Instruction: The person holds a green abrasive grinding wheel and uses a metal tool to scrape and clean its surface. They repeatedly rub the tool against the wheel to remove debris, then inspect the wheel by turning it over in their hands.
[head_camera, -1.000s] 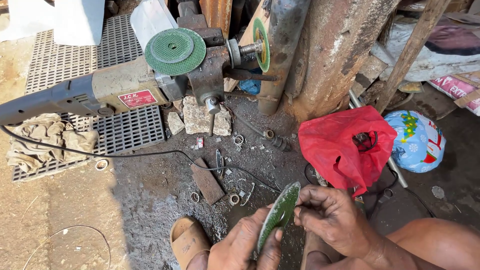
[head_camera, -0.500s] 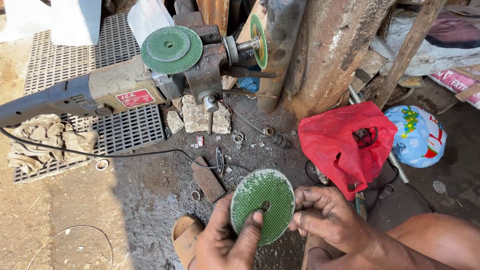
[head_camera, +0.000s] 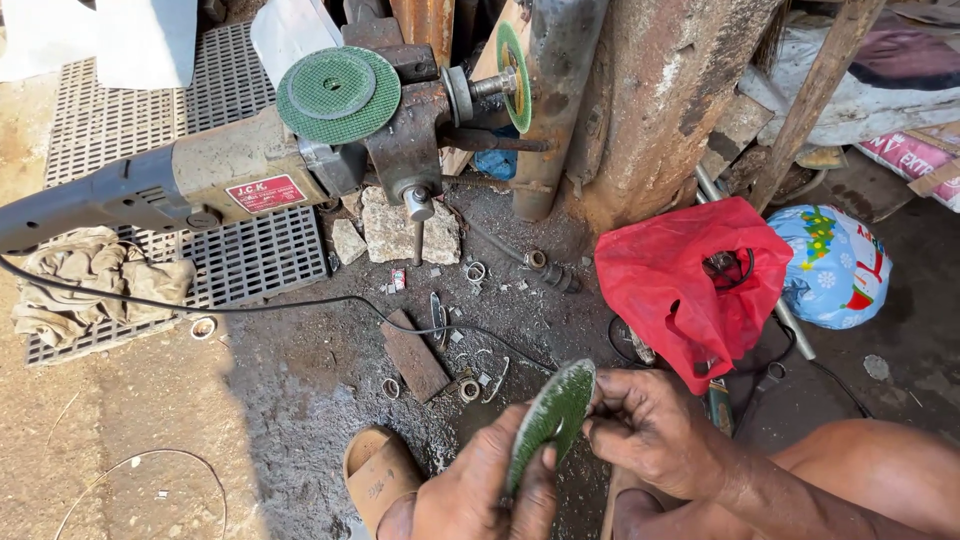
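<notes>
Both hands pinch the green disc (head_camera: 550, 420) low over the ground by the sandal (head_camera: 375, 478), left hand (head_camera: 480, 495) gripping its bottom edge, right hand (head_camera: 650, 430) its side, disc tilted on edge.

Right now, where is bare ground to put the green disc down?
Bare patches: the dirt left of the sandal, below the grate, and the dark ground right of the red bag. Crowded: between the stones and the hands, with rings, scraps and the cable.
</notes>
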